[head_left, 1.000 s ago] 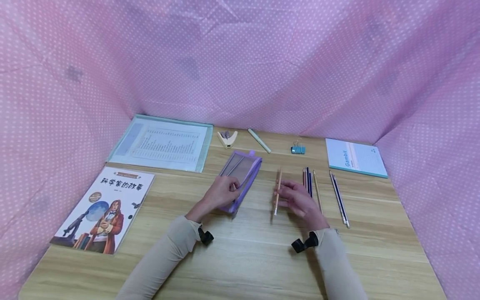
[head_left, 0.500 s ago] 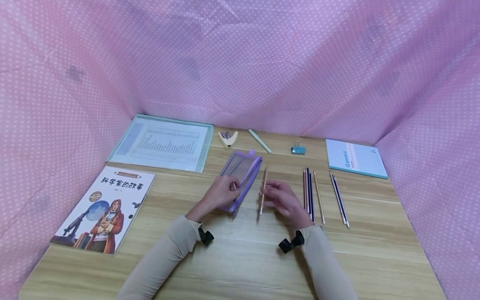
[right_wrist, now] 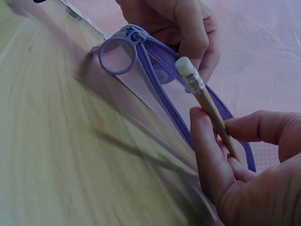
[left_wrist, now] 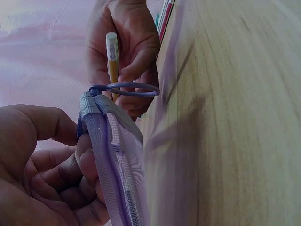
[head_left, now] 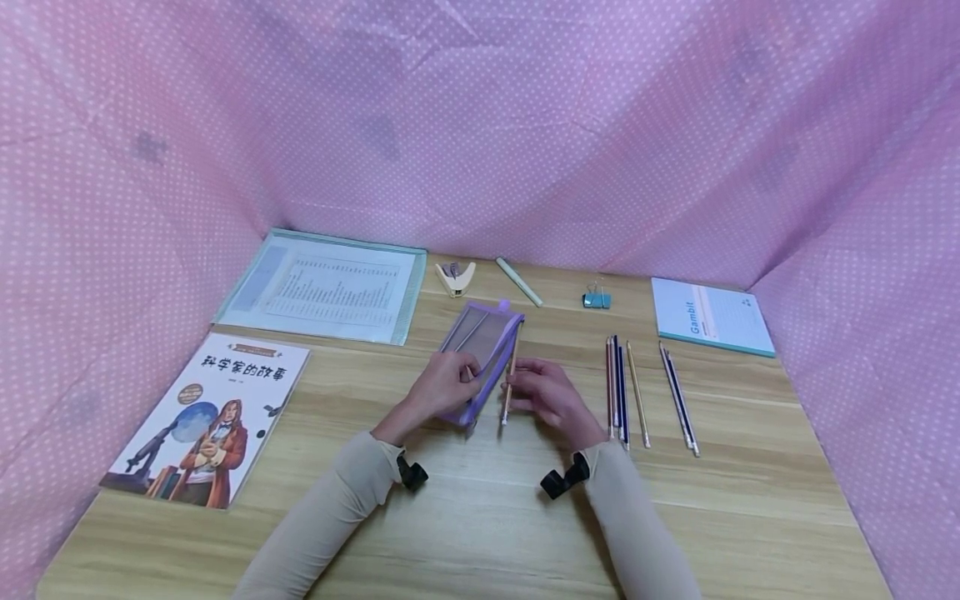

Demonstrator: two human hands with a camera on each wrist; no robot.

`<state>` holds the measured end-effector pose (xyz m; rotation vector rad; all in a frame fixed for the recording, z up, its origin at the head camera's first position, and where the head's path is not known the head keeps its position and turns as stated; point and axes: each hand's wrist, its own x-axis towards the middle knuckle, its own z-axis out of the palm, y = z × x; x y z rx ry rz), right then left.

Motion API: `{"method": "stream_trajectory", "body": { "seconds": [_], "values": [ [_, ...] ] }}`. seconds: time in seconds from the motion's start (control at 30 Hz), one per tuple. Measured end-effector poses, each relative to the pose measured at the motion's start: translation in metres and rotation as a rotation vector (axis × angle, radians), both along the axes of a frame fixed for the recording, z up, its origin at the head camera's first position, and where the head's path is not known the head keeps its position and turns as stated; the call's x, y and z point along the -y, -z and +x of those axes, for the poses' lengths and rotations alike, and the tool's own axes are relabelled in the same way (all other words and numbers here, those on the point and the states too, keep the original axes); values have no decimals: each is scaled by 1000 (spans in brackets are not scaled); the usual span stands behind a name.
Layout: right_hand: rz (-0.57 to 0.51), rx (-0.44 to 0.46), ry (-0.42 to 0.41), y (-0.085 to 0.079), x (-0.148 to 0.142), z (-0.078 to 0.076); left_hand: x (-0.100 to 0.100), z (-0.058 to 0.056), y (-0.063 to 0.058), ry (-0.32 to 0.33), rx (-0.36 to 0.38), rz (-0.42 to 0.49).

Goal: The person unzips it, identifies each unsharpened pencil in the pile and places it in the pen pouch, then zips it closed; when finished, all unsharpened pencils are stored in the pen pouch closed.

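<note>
The left hand [head_left: 442,385] pinches the purple pouch [head_left: 486,327]; on its right, the right hand [head_left: 551,396] pinches a pencil [right_wrist: 212,113]. If the pouch sags, its zipper [right_wrist: 157,89] could catch the pencil.

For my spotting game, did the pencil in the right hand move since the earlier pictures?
Yes: in the head view, the pencil moved left, toward the purple pouch and away from the unmoved clip.

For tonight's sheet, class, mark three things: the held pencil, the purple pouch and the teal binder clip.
Held pencil [right_wrist: 210,109]: right wrist view, on the barrel.
Purple pouch [head_left: 488,340]: head view, on the mesh face.
Teal binder clip [head_left: 596,301]: head view, on the body.
</note>
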<state>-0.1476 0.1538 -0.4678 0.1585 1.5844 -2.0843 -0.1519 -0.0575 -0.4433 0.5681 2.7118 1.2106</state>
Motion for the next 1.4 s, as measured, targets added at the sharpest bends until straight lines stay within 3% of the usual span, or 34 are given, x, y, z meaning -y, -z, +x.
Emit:
{"method": "stream_trajectory", "body": {
  "seconds": [0.57,0.77,1.17,1.4],
  "values": [
    [22,10,130,-1,25,-3,-2,2,-1,19,-22,24],
    [82,8,176,-2,33,-3,-5,2,2,19,-47,-36],
    [162,-5,218,-2,39,-3,-7,5,5,16,-12,-51],
    [140,17,203,-4,40,-2,-8,4,5,24,-24,-40]
  ]
}}
